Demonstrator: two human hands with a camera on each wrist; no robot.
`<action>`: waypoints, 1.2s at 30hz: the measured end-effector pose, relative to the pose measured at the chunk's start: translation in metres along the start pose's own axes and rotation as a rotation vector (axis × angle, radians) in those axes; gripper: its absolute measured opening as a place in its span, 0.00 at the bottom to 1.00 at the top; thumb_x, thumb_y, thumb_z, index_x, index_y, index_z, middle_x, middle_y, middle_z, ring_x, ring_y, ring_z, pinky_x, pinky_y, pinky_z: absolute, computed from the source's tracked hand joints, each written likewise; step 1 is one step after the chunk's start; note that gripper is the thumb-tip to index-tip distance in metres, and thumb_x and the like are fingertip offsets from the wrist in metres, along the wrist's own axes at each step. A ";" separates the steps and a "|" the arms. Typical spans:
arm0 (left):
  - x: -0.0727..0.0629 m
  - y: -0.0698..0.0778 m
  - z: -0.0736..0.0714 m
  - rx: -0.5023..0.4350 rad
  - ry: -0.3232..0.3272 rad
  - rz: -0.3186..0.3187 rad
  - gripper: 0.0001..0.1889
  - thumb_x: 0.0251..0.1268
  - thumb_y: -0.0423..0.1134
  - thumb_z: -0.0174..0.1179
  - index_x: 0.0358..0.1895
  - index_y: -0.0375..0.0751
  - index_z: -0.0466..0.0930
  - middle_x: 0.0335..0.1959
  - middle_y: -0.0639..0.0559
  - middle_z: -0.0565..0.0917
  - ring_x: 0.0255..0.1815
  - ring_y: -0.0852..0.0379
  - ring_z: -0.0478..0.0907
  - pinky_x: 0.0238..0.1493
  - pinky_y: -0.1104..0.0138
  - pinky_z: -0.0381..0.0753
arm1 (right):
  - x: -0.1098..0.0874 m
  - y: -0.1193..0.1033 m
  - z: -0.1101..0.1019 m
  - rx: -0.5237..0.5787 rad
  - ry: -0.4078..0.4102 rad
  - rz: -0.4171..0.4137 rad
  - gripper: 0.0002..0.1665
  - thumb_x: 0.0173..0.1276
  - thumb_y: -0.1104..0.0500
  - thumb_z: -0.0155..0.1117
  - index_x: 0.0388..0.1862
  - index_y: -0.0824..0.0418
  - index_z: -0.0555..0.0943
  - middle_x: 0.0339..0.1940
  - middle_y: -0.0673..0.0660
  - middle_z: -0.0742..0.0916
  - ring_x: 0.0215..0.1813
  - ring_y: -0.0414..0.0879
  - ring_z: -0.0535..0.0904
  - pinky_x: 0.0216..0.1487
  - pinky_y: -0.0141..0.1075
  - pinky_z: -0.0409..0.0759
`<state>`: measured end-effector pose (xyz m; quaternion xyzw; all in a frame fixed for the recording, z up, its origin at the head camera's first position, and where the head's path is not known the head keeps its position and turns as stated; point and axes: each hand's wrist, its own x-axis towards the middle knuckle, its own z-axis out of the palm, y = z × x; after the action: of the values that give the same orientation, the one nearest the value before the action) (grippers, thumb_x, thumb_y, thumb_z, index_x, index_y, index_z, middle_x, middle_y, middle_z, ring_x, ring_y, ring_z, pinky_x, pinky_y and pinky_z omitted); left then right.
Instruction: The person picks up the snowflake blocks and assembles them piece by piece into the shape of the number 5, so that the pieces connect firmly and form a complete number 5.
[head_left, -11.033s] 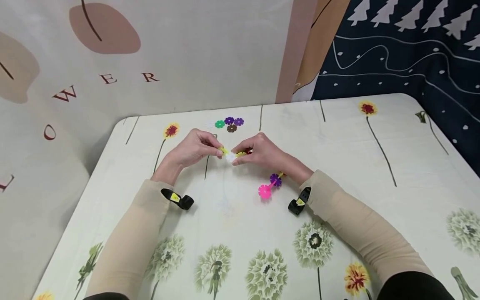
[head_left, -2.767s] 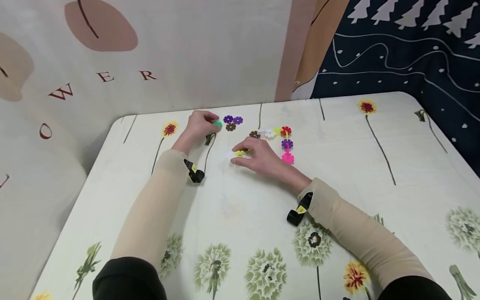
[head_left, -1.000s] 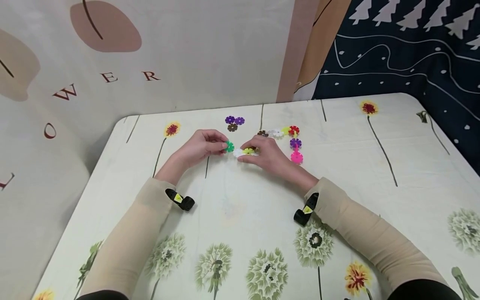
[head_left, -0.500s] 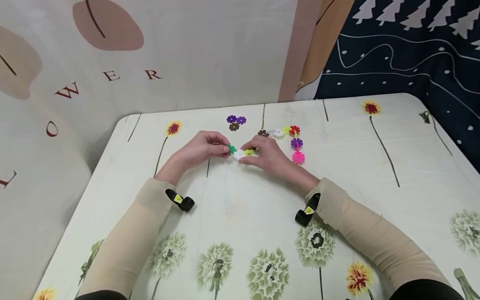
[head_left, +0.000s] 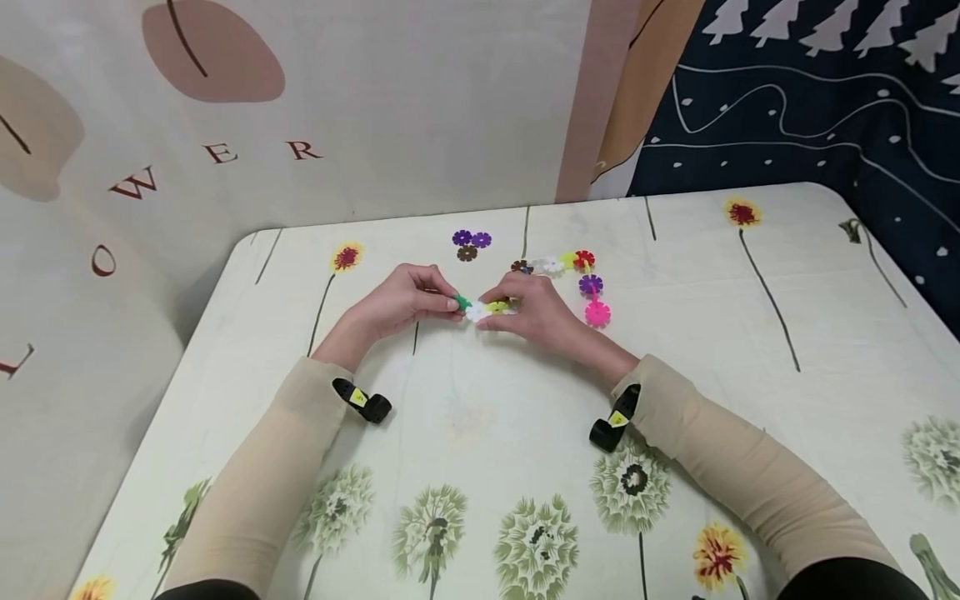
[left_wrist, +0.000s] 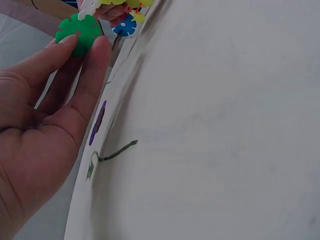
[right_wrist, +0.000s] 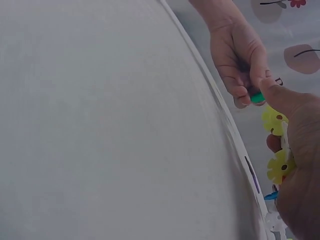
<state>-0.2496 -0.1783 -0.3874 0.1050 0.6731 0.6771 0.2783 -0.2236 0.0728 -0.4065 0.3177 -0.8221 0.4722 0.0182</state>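
My left hand (head_left: 397, 304) pinches a green snowflake disc (left_wrist: 80, 32) between thumb and fingers. The disc meets the edge of a white snowflake disc (head_left: 475, 312), the end piece of a linked chain. My right hand (head_left: 536, 304) grips the chain just behind, at a yellow disc (head_left: 497, 307). Part of the chain is hidden by that hand; a blue disc (left_wrist: 124, 25) shows in the left wrist view. Beyond the hand the chain runs through a brown disc (head_left: 521, 266) and a red disc (head_left: 583, 259), then bends to a pink disc (head_left: 597, 313).
Two loose purple discs (head_left: 462, 238) and a brown disc (head_left: 467, 253) lie near the table's back edge, behind my hands. The flower-print tablecloth (head_left: 465, 450) covers the table, with a fabric backdrop (head_left: 420, 117) rising behind it.
The left hand took the green disc from the loose group and brought it to the chain's white end, where it now sits closer and tilted. Since the oldest frame, the pink end has swung back.
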 end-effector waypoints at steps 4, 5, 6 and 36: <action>-0.001 -0.001 0.000 0.001 -0.008 0.012 0.14 0.65 0.14 0.59 0.32 0.36 0.86 0.36 0.39 0.86 0.35 0.50 0.88 0.47 0.60 0.87 | 0.000 0.000 0.001 0.025 -0.010 -0.002 0.20 0.56 0.60 0.83 0.47 0.64 0.90 0.35 0.52 0.87 0.39 0.45 0.78 0.42 0.36 0.76; -0.001 -0.001 0.000 0.005 -0.013 0.014 0.14 0.65 0.14 0.59 0.32 0.36 0.86 0.35 0.38 0.87 0.35 0.50 0.88 0.46 0.60 0.87 | 0.000 0.000 0.001 0.028 -0.013 -0.001 0.20 0.56 0.60 0.83 0.47 0.64 0.90 0.35 0.52 0.87 0.39 0.45 0.78 0.42 0.36 0.76; -0.001 -0.001 0.000 0.016 -0.018 0.018 0.14 0.65 0.14 0.59 0.32 0.36 0.86 0.35 0.38 0.87 0.35 0.50 0.88 0.46 0.60 0.88 | 0.000 0.000 0.001 0.030 -0.016 0.001 0.20 0.56 0.60 0.83 0.47 0.64 0.90 0.35 0.51 0.87 0.39 0.45 0.78 0.42 0.36 0.76; -0.005 0.002 0.004 0.362 -0.105 0.090 0.03 0.61 0.21 0.68 0.34 0.29 0.87 0.33 0.42 0.89 0.35 0.52 0.87 0.44 0.65 0.86 | 0.001 0.003 -0.004 0.020 -0.202 -0.011 0.18 0.55 0.59 0.84 0.44 0.62 0.90 0.37 0.49 0.87 0.40 0.44 0.78 0.43 0.35 0.77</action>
<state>-0.2443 -0.1770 -0.3840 0.2186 0.7631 0.5503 0.2591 -0.2276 0.0767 -0.4064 0.3684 -0.8132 0.4457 -0.0654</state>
